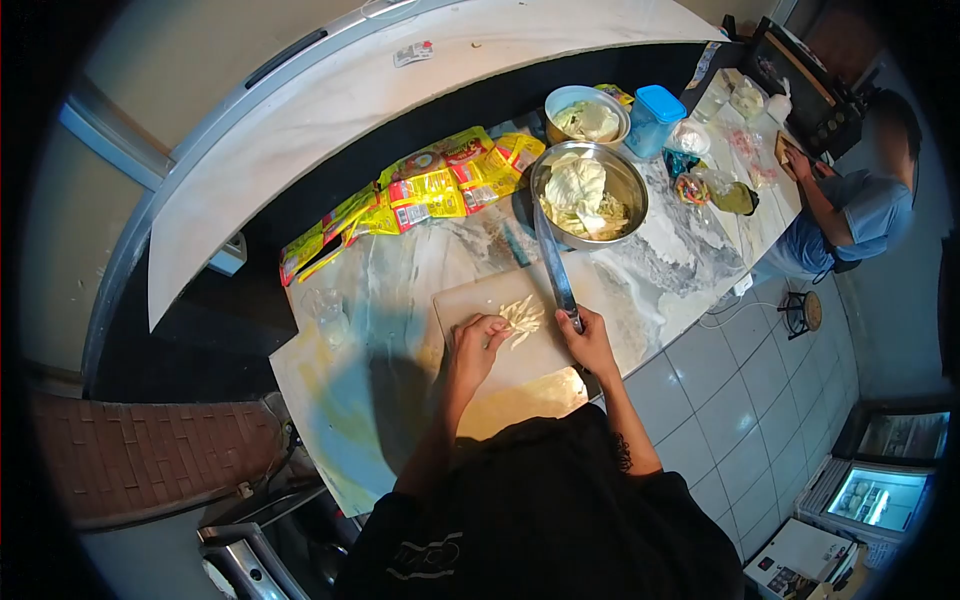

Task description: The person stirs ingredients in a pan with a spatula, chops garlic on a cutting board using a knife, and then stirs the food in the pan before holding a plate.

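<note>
Right hand (590, 342) grips knife (555, 262). Left hand (473, 338), fingers curled, presses shredded cabbage (522, 317) on cutting board (520, 372). Steel bowl (620, 180) near on tabletop (400, 290).

A long counter of white and grey marble (690, 250) carries everything. Near its middle lies a pale wooden cutting board (500, 355). Just behind the board stands a round steel bowl (632, 190) with cut cabbage inside. To the left of the bowl lie yellow and red plastic packets (420, 195). Behind the bowl stand a cream bowl (560, 100) and a blue plastic container (655, 120).
</note>
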`<act>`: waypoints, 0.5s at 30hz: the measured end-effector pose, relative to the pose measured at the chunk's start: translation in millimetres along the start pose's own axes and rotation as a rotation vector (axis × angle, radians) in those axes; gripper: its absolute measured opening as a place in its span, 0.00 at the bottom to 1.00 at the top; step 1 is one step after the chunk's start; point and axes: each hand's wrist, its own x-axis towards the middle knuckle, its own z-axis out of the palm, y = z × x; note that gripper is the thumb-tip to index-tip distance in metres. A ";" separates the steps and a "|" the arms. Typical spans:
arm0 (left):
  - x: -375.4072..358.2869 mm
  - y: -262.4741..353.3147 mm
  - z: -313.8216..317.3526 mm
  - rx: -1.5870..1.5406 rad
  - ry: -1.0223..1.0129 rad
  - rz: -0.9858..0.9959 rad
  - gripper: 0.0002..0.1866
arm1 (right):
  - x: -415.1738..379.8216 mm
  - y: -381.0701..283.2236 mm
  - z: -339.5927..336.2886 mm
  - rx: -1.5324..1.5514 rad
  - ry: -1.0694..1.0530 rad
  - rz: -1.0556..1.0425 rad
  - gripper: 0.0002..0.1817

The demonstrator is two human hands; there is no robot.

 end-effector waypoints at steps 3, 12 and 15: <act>-1.8 -3.6 -3.9 0.007 -0.008 -0.016 0.08 | 0.8 1.6 0.7 0.001 0.009 0.003 0.19; 4.8 -0.2 -23.0 -0.071 0.013 -0.093 0.08 | 2.5 3.2 -3.8 -0.036 -0.065 0.107 0.19; 1.8 -6.8 -27.2 -0.218 0.076 -0.207 0.08 | -0.1 0.1 -3.3 -0.057 -0.088 0.088 0.20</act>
